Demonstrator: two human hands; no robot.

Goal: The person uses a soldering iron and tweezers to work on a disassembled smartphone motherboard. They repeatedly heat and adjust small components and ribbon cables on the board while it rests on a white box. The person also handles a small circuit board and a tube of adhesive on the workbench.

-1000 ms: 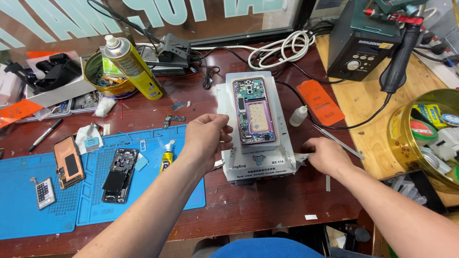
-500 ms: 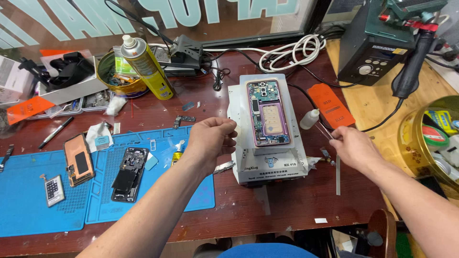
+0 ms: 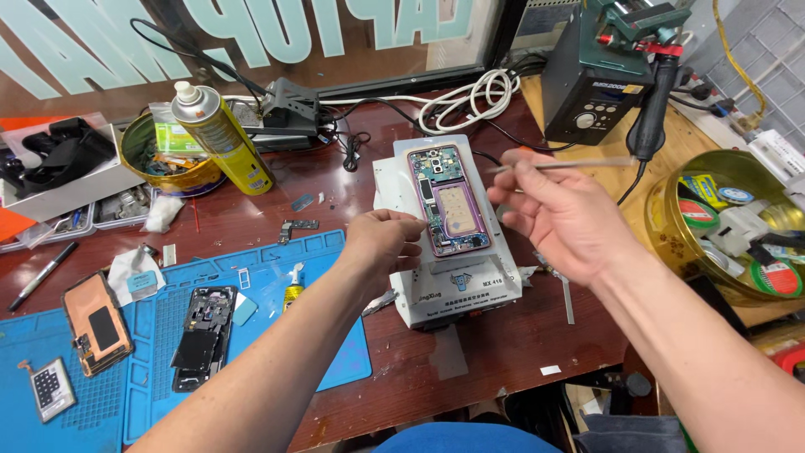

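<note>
Dark red-brown table (image 3: 520,352), cluttered, filling most of the view. Blue work mat (image 3: 168,369) at 8 o'clock on it, carrying a disassembled black phone frame (image 3: 199,335), a copper-backed panel (image 3: 96,323) and a small grey keypad-like part (image 3: 49,387). Gold round tin (image 3: 671,226) of tape rolls at 3 o'clock, on a lighter wooden surface. Dark green soldering station (image 3: 591,101) at 1 o'clock, black handpiece (image 3: 652,113) hanging beside it. Second, smaller gold tin (image 3: 138,164) at 10 o'clock, with a yellow spray can (image 3: 222,138) leaning just beside it. Coiled white cable (image 3: 465,101) at 12 o'clock.

White heating platform (image 3: 457,281) at centre, slightly right. Opened phone (image 3: 449,201) with purple frame lying flat on top of it, internals facing up, long axis running roughly 12 to 6 o'clock.

Left hand (image 3: 381,243) at 9 o'clock of the phone, fingers (image 3: 411,220) curled and resting against the phone's left edge and the platform top; pressing rather than gripping, nothing enclosed.

Right hand (image 3: 562,214) raised at 3 o'clock of the phone, clear of it. Fingers pinched closed on thin metal tweezers (image 3: 570,164), blurred, lying about level, tips pointing toward 9 o'clock above the phone's upper right corner. Contact between tips and phone not determinable.

Small yellow glue bottle (image 3: 292,292) on the mat edge at 8 o'clock of the left hand. Black marker (image 3: 42,275) at the far 9 o'clock edge.
</note>
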